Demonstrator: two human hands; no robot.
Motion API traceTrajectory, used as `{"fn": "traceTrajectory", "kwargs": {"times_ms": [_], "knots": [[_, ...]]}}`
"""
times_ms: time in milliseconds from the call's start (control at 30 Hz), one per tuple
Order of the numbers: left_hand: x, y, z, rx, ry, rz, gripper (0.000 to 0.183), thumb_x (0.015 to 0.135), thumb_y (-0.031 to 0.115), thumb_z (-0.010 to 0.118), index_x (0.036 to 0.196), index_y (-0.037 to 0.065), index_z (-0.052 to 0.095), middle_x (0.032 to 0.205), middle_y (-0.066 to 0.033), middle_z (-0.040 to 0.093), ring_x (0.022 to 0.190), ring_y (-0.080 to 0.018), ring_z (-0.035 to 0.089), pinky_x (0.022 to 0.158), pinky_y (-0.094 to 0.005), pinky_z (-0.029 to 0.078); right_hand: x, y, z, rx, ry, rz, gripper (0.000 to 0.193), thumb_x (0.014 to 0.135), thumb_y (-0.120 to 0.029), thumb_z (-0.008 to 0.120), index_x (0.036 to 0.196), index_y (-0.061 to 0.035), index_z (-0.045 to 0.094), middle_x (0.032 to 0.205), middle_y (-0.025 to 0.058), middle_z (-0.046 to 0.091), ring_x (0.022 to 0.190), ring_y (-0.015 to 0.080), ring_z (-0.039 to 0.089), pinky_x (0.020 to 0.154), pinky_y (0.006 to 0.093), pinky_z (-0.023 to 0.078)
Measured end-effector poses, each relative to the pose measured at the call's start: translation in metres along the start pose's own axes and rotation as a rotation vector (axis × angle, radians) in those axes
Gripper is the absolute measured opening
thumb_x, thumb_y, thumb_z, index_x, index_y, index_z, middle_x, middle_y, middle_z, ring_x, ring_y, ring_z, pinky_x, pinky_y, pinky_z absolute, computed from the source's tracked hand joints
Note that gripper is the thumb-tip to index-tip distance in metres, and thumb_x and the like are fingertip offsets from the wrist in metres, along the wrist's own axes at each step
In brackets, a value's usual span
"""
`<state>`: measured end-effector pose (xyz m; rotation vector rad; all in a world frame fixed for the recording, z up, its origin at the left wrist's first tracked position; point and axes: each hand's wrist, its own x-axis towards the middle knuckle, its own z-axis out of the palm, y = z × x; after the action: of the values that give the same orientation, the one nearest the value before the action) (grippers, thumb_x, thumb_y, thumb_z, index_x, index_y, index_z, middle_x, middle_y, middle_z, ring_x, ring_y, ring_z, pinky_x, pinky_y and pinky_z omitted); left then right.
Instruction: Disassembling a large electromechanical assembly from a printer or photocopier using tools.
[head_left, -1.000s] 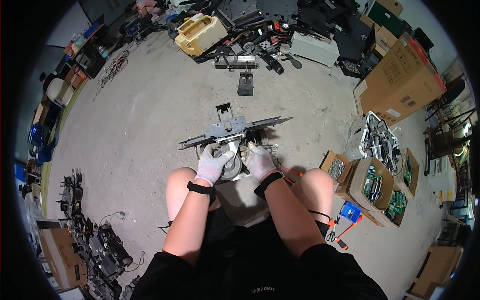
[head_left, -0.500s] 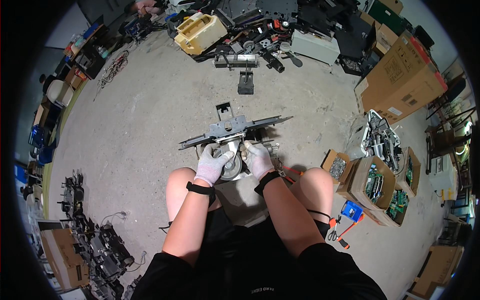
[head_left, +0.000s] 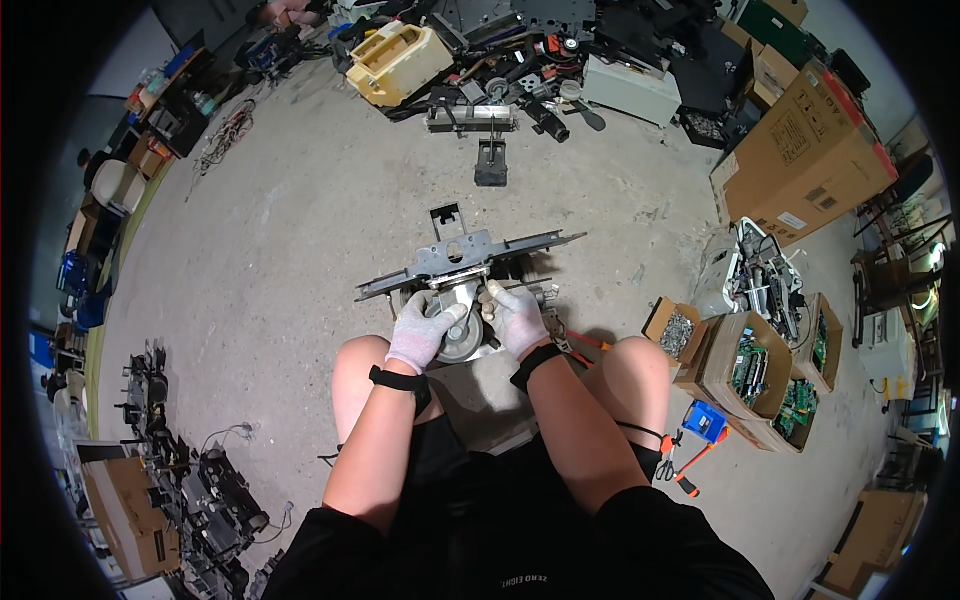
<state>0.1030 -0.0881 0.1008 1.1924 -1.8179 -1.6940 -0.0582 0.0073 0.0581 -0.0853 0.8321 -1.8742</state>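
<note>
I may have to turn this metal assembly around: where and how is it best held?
Probably take the metal assembly by the long grey bar across it: left grip from the left, right grip from the right, one at each end. Both ends jut out sideways past the grey wheel, slim and uncovered. How firmly the bar is fixed can't be told here.

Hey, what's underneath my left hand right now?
Your gloved left hand partly covers the metal assembly: a grey wheel shows beside the thumb, with a silvery bracket just beyond. Whatever lies directly beneath the palm and fingers is hidden.
</note>
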Motion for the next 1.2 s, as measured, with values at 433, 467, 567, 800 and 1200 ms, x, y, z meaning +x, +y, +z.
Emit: {"fn": "traceTrajectory", "kwargs": {"times_ms": [433,467,567,800,1200], "knots": [[-0.007,0.021,0.003,0.052,0.057,-0.036,0.056,0.079,0.041,0.086,0.110,-0.003,0.070,0.098,-0.0143,0.075,0.090,-0.0170,0.069,0.081,-0.0317,0.054,0.022,0.011,-0.020,-0.557,0.087,-0.203,0.012,0.094,-0.008,0.071,0.088,-0.0041,0.061,0.077,0.0050,0.067,0.061,0.0093,0.060,0.053,0.0240,0.048],[-0.007,0.023,0.004,0.062,0.054,-0.032,0.056,0.079,0.041,0.087,0.110,-0.003,0.070,0.097,-0.0139,0.075,0.089,-0.0166,0.069,0.080,-0.0316,0.054,0.024,0.015,-0.023,-0.517,0.106,-0.225,0.013,0.093,-0.008,0.072,0.089,-0.0037,0.060,0.077,0.0056,0.067,0.062,0.0093,0.061,0.053,0.0239,0.049],[-0.007,0.025,0.004,0.045,0.044,-0.044,0.055,0.080,0.040,0.086,0.109,-0.004,0.070,0.096,-0.0121,0.074,0.087,-0.0151,0.068,0.079,-0.0308,0.054,0.029,0.024,-0.030,-0.401,0.099,-0.238,0.013,0.093,-0.005,0.071,0.089,-0.0038,0.059,0.078,0.0068,0.067,0.062,0.0099,0.060,0.054,0.0235,0.049],[-0.007,0.029,-0.003,0.176,0.054,-0.044,0.054,0.078,0.042,0.085,0.104,-0.003,0.069,0.095,-0.0128,0.073,0.087,-0.0156,0.067,0.080,-0.0313,0.053,0.025,-0.034,-0.008,0.212,0.177,-0.220,0.034,0.100,-0.040,0.057,0.087,-0.0085,0.058,0.073,0.0040,0.057,0.071,0.0193,0.055,0.074,0.0359,0.048],[-0.016,0.044,-0.001,-0.173,-0.028,-0.134,0.047,0.077,0.036,0.086,0.097,-0.003,0.068,0.087,-0.0149,0.073,0.078,-0.0195,0.070,0.074,-0.0326,0.055,0.044,-0.027,-0.031,0.678,0.225,-0.088,0.066,0.102,-0.071,0.022,0.067,-0.0164,0.029,0.054,-0.0010,0.021,0.048,0.0164,0.020,0.055,0.0352,0.030]]}}
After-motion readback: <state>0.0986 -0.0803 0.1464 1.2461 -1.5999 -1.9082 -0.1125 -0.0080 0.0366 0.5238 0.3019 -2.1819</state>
